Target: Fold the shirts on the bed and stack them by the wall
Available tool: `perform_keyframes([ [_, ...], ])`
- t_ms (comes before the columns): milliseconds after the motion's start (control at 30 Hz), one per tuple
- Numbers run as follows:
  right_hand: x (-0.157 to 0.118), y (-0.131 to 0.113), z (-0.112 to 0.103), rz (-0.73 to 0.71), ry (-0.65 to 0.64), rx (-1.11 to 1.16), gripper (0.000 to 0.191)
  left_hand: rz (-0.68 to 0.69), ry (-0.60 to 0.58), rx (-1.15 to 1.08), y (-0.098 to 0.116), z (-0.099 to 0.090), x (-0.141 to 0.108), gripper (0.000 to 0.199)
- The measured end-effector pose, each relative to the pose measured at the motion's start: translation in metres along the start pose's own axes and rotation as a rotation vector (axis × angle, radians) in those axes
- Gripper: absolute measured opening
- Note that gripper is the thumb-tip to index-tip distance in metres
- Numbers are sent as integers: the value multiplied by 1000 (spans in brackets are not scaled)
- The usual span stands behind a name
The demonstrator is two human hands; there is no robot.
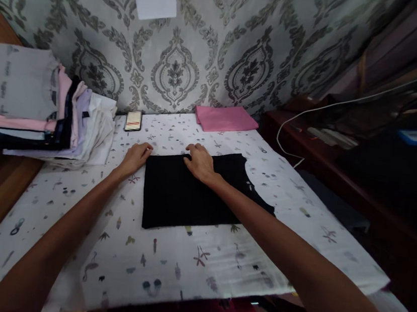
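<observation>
A folded black shirt (181, 193) lies flat on a white printed cloth (165, 262), its curved, cut-out end to the right with a small pale mark near it. My left hand (136, 158) is at the shirt's far left corner, thumb and fingers closed together there on the fabric's edge. Resting over the far edge, near the middle, is my right hand (200, 162), with its thumb and fingers apart and slightly bent. My right forearm crosses above the shirt and hides part of its near right side.
A tall stack of folded clothes (47, 106) stands at the left. A phone-like object (133, 121) lies by the wall, and a folded pink cloth (226, 118) sits at the back. On the right, a white cable (292, 118) hangs across a dark wooden piece of furniture (286, 127).
</observation>
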State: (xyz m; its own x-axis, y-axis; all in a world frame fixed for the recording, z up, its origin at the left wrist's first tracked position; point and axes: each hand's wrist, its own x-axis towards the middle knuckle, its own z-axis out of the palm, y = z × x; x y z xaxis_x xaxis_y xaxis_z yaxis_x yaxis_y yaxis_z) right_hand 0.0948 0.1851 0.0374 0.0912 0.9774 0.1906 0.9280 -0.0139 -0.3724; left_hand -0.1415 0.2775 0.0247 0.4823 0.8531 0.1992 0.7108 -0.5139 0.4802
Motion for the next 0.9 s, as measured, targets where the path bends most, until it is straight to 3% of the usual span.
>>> perform_keyframes([
  [100, -7, -12, -5, -171, 22, -34, 27, -33, 83, -85, 2, -8, -11, 27],
  [200, -11, -28, 0, -357, -65, 38, 28, -36, 92, -165, 13, -19, -41, 26],
  [300, -13, -41, 17, -480, -159, 93, 32, 22, 32, -178, 36, -33, -91, 24],
  [400, -18, -46, 36, -501, -246, 88, 40, 150, -56, -107, 62, -39, -151, 26],
  [467, -22, -46, 45, -499, -258, 80, 43, 266, -129, 17, 73, -35, -189, 24],
  [567, -24, -44, 51, -502, -231, 75, 46, 387, -148, 270, 81, -18, -227, 33],
  [700, -22, -43, 47, -499, -247, 58, 48, 381, -156, 556, 90, 0, -242, 56],
  [900, -34, -55, 39, -415, -250, 4, 50, 235, -334, 721, 109, 0, -235, 59],
])
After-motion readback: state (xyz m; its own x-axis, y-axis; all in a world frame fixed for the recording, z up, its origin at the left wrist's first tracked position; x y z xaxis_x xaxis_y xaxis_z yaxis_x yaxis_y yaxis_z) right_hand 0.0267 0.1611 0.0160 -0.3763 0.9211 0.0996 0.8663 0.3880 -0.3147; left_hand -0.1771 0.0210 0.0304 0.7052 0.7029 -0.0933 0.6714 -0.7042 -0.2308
